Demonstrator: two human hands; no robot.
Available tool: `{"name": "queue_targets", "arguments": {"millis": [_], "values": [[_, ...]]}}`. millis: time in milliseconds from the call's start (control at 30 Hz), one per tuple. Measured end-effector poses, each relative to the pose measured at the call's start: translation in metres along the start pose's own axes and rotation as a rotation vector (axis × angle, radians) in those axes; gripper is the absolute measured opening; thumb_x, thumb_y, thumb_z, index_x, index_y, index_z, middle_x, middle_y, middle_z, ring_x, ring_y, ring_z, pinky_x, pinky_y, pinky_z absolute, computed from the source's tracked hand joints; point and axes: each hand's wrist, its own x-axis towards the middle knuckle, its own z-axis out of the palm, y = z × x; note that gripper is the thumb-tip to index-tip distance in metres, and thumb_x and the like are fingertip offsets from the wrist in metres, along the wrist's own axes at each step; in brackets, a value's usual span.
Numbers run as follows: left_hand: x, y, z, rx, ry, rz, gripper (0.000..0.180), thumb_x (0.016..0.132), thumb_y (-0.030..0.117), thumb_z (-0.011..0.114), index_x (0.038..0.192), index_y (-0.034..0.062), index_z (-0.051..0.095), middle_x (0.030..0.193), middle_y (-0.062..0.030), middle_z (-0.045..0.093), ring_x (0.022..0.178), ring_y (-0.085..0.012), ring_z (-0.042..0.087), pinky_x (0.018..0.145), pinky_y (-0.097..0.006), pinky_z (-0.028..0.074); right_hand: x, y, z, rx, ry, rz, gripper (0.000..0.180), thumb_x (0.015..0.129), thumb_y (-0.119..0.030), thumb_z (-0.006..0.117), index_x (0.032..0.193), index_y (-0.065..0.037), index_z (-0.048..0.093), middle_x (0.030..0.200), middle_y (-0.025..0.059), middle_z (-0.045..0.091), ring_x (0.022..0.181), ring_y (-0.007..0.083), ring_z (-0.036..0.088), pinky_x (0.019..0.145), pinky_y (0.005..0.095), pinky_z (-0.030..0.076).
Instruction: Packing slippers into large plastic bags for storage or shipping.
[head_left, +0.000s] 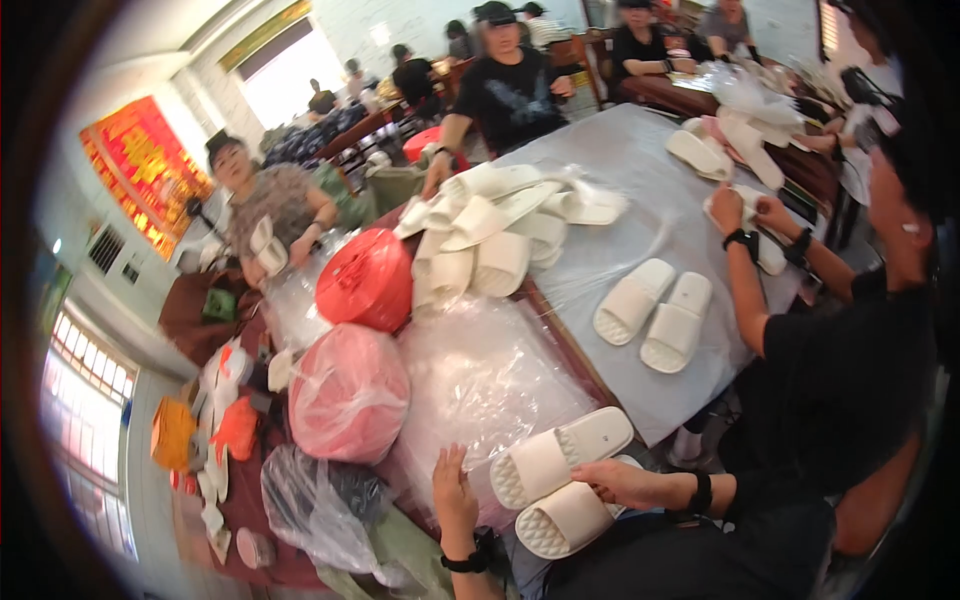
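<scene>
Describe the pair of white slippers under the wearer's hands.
The pair of white slippers are open-toed slides of foam-like material, lying side by side on clear plastic bags at the table's near edge. One shows its strap, the other its ribbed sole. The right hand rests on them; the left hand lies flat beside them.

The stack of plastic bags (480, 385) lies on the desk (620, 150). Just right of the bags, near the person, lie two slippers (562, 485), one behind the other. The right hand (620, 482) rests on them. The left hand (455, 495) touches the bags' near edge. Left of the bags sits a bundle (348, 392). Behind the bags lies a slipper pile (500, 228).
</scene>
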Motion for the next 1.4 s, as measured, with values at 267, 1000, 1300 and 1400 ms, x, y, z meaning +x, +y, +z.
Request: {"name": "queue_targets", "arguments": {"millis": [267, 1000, 1300, 1400], "values": [[0.004, 0.0, 0.001, 0.003, -0.021, 0.021, 0.037, 0.088, 0.001, 0.05, 0.125, 0.0058, 0.053, 0.132, -0.0156, 0.051, 0.127, -0.0364, 0.04, 0.104, -0.045, 0.033, 0.004, 0.005, -0.004, 0.067, -0.059, -0.047, 0.038, 0.099, -0.022, 0.041, 0.133, -0.004, 0.042, 0.117, 0.0025, 0.057, 0.095, 0.0078, 0.056, 0.083, 0.0241, 0.044], [0.004, 0.028, 0.012, 0.219, 0.053, 0.167, 0.041, 0.085, 0.007, 0.058, 0.125, 0.0025, 0.052, 0.128, -0.0171, 0.053, 0.118, -0.04, 0.047, 0.097, -0.048, 0.038, -0.008, -0.004, -0.001, 0.042, -0.165, -0.279, 0.077, 0.088, -0.034, 0.056, 0.145, -0.001, 0.017, 0.139, 0.0106, 0.04, 0.128, 0.0192, 0.04, 0.106, 0.0356, 0.03], [-0.004, 0.04, 0.009, 0.226, 0.065, 0.153, 0.041, 0.085, 0.01, 0.058, 0.125, 0.0016, 0.052, 0.127, -0.0181, 0.054, 0.119, -0.0392, 0.047, 0.098, -0.047, 0.038, -0.01, -0.002, -0.002, 0.058, -0.155, -0.339, 0.076, 0.088, -0.034, 0.057, 0.144, 0.001, 0.019, 0.14, 0.0127, 0.039, 0.129, 0.0209, 0.039, 0.107, 0.0349, 0.027], [-0.007, 0.044, 0.006, 0.194, 0.088, 0.124, 0.046, 0.081, 0.003, 0.06, 0.127, 0.0034, 0.051, 0.128, -0.0165, 0.053, 0.121, -0.0373, 0.046, 0.1, -0.046, 0.037, -0.009, -0.001, -0.001, 0.068, -0.131, -0.38, 0.075, 0.087, -0.033, 0.057, 0.142, 0.002, 0.02, 0.14, 0.0133, 0.038, 0.13, 0.0213, 0.038, 0.108, 0.0344, 0.026]]}}
